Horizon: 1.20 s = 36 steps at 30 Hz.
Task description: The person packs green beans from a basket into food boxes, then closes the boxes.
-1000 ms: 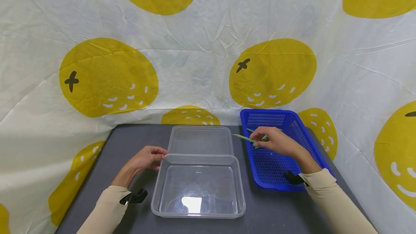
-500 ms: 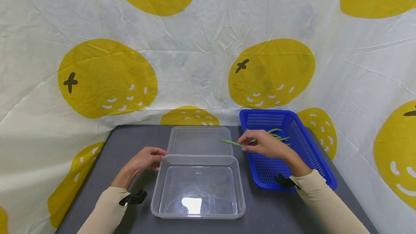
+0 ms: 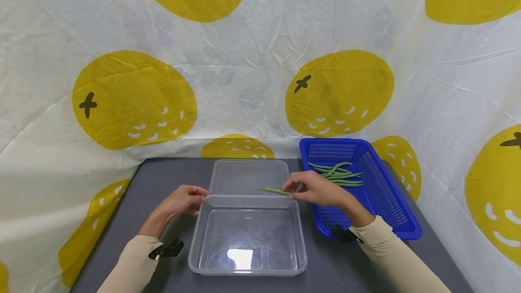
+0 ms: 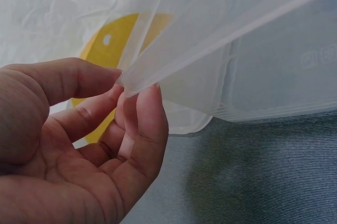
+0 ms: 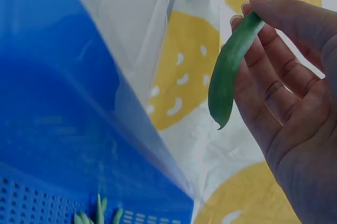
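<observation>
Green bean is pinched at one end by the right hand and held level just over the far rim of the clear container, which serves as the landmark below.

Left of the container: the left hand pinches its far-left corner rim between thumb and fingertips. Judgement: this grip should stay firm so the light tub does not slide on the table.

Behind the container: a clear lid lies flat, touching or nearly touching its far rim.

Over the container: judgement is that the bean is best carried fully inside the walls and lowered close to the floor before the fingers part, laid lengthwise so it does not catch the rim.

Right of the container: a blue basket holds the remaining beans at its far end.

Limits of view: the left wrist view shows only blurred plastic edge. The right wrist view shows the bean against the fingers, its upper end cut off. The bean count in the basket cannot be settled.
</observation>
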{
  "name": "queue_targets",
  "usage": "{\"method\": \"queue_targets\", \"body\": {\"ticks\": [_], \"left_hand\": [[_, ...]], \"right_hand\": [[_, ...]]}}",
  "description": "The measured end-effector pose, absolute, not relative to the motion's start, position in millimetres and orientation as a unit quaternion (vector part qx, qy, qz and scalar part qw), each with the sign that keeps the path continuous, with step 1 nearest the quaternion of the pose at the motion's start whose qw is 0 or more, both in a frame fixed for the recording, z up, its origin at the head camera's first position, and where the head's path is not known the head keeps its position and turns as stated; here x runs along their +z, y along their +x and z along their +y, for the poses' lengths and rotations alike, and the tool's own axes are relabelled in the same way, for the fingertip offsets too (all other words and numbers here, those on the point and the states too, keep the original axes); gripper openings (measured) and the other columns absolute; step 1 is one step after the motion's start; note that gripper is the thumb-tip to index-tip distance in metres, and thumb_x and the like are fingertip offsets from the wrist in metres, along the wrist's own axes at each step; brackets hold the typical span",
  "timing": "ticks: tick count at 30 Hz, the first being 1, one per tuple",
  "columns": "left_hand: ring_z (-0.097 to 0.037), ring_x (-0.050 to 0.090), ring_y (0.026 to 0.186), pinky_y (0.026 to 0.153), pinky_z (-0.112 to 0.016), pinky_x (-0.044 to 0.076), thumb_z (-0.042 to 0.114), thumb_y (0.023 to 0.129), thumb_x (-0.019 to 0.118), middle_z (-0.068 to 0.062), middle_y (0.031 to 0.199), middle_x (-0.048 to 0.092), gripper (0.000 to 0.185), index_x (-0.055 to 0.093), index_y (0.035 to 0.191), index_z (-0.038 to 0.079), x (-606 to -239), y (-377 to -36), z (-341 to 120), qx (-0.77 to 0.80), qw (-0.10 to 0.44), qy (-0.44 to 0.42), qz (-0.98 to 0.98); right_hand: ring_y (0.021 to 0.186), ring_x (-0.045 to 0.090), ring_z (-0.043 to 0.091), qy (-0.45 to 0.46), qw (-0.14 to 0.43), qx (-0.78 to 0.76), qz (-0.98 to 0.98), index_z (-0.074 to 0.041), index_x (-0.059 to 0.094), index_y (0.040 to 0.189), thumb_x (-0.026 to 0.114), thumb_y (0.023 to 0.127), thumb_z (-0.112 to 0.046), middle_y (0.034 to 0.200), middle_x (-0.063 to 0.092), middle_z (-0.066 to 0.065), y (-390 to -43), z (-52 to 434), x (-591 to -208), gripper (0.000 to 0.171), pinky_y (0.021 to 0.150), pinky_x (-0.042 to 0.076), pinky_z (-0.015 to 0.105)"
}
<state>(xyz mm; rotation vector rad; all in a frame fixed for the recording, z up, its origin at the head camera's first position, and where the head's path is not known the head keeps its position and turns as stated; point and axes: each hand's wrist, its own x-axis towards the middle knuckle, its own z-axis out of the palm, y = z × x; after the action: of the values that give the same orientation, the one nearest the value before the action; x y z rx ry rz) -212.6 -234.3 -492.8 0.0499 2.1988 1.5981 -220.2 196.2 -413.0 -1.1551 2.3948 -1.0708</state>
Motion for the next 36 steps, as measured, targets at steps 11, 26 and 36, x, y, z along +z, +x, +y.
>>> {"method": "queue_targets", "body": {"ticks": [11,26,36], "left_hand": [[-0.028,0.064,0.101,0.074,-0.037,0.059,0.006,0.101,0.057,-0.024,0.121,0.066,0.029,0.063,0.126,-0.008,-492,-212,-234,0.571,0.207,0.013,0.794],[-0.025,0.064,0.096,0.073,-0.038,0.060,0.007,0.102,0.057,-0.024,0.119,0.067,0.029,0.063,0.126,-0.008,-491,-212,-233,0.569,0.214,0.015,0.794],[-0.026,0.062,0.093,0.072,-0.038,0.059,0.010,0.102,0.059,-0.022,0.117,0.066,0.029,0.063,0.125,-0.006,-489,-211,-232,0.560,0.212,0.015,0.801]], "right_hand": [[0.097,0.066,0.010,-0.394,0.180,-0.374,0.820,-0.024,0.073,0.114,0.071,0.096,-0.016,0.108,0.070,-0.008,-214,175,-418,0.020,0.085,0.058,0.034],[0.092,0.065,0.004,-0.439,0.204,-0.365,0.795,-0.022,0.072,0.111,0.075,0.092,-0.011,0.102,0.070,-0.010,-206,154,-431,0.023,0.080,0.059,0.030],[0.090,0.064,0.001,-0.468,0.206,-0.359,0.781,-0.021,0.073,0.110,0.077,0.090,-0.011,0.101,0.070,-0.010,-200,144,-439,0.023,0.076,0.058,0.027]]}}
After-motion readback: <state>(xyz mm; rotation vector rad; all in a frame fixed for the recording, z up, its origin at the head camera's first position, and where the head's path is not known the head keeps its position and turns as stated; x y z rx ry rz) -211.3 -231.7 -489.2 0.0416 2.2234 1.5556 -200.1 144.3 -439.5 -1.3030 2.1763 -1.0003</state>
